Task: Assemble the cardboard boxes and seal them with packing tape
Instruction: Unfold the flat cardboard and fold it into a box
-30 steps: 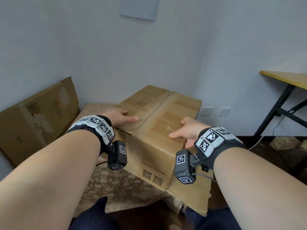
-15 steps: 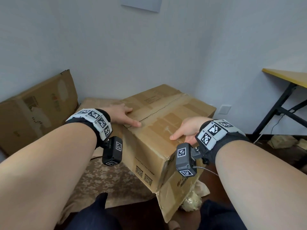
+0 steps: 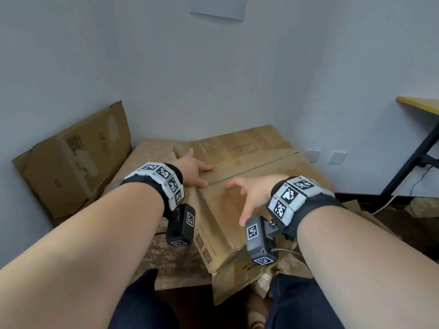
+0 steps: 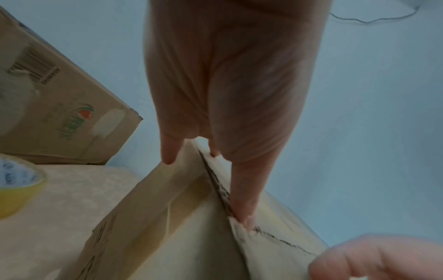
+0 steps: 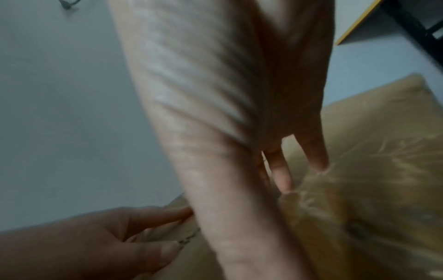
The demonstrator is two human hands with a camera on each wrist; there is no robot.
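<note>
A large brown cardboard box [image 3: 240, 148] stands on a patterned cloth surface, its top flaps folded down and meeting at a jagged seam [image 3: 256, 166]. My left hand [image 3: 194, 170] lies flat on the far flap beside the seam, fingers straight; in the left wrist view the thumb [image 4: 242, 199] runs along the seam. My right hand [image 3: 249, 194] hovers over the near flap with fingers spread, and its fingertips [image 5: 318, 161] touch glossy old tape on the box [image 5: 374, 170]. A yellowish roll of packing tape [image 4: 16, 189] sits on the cloth left of the box.
A flattened cardboard box [image 3: 71, 167] leans against the left wall. The patterned cloth surface [image 3: 166, 262] ends just in front of my knees. A yellow-topped table with black legs [image 3: 420, 105] stands at the right, with a cable and cardboard scraps on the floor below.
The box has turned on the cloth, its far end swinging right. My right hand lifted from lying flat to spread fingertips. My left hand stayed on the top flap.
</note>
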